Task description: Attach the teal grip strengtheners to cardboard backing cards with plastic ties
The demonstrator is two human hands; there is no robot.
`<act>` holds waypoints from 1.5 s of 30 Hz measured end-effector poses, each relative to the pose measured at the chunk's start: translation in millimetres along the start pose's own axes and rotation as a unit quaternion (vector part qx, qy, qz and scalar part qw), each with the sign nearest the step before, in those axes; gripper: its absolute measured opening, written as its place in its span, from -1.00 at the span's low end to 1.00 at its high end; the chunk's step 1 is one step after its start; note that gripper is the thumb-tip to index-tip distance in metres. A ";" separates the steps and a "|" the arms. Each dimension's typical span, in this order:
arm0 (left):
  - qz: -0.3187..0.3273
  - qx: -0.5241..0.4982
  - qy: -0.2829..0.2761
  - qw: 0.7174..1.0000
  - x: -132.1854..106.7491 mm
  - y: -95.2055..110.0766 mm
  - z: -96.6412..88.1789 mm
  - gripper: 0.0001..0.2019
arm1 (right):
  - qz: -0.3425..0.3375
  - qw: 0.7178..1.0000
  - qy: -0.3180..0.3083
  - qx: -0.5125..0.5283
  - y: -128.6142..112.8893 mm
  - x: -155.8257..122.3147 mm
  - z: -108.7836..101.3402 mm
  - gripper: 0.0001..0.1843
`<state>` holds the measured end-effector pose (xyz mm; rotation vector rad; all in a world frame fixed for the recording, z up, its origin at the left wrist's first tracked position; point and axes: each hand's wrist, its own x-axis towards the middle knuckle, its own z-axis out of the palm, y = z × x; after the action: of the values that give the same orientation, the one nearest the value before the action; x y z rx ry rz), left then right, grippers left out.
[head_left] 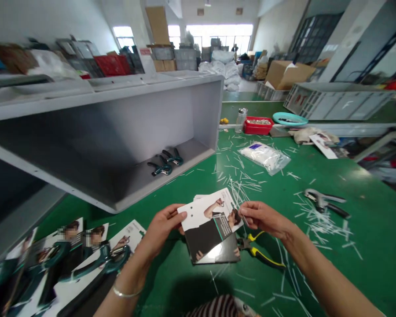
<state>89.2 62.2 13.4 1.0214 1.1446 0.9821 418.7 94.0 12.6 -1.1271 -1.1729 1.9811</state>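
My left hand (163, 225) grips the left edge of a printed packaging card (208, 224), thumb on top. The card is white above and black below, with a photo of a person on it, and more cards lie stacked under it. My right hand (262, 218) pinches the card's right edge, fingers closed together on it. Yellow-handled pliers (259, 251) lie on the green table (277, 189) just below my right hand.
Finished cards with teal clamps (86, 259) lie at the lower left. A grey shelf unit (119, 132) holds teal clamps (165, 163). A bag of white parts (264, 156), a metal hand tool (323, 201), a red tray (258, 125) and scattered white plastic offcuts (313, 220) lie to the right.
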 end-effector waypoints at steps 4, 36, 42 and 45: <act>-0.001 -0.025 0.012 1.000 -5.2 -8.2 -0.4 -0.61 | 0.000 0.994 -0.078 0.076 7.4 24.5 29.3 -0.64; 0.052 0.066 -0.031 0.996 9.4 0.2 -7.0 -0.60 | -0.392 0.816 0.088 -0.415 1.7 71.8 107.0 -0.89; 0.080 0.060 -0.011 0.995 9.7 -1.2 -1.6 -0.58 | -0.320 0.864 0.035 -0.388 -12.4 79.9 94.0 -0.87; 0.095 0.054 0.049 0.993 14.4 -22.3 7.4 -0.69 | -0.299 0.887 0.029 -0.352 -12.4 82.4 91.5 -0.84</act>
<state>100.4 69.7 -10.6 1.1970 1.2075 1.1398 299.6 127.4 16.5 -0.9484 -1.9989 1.0556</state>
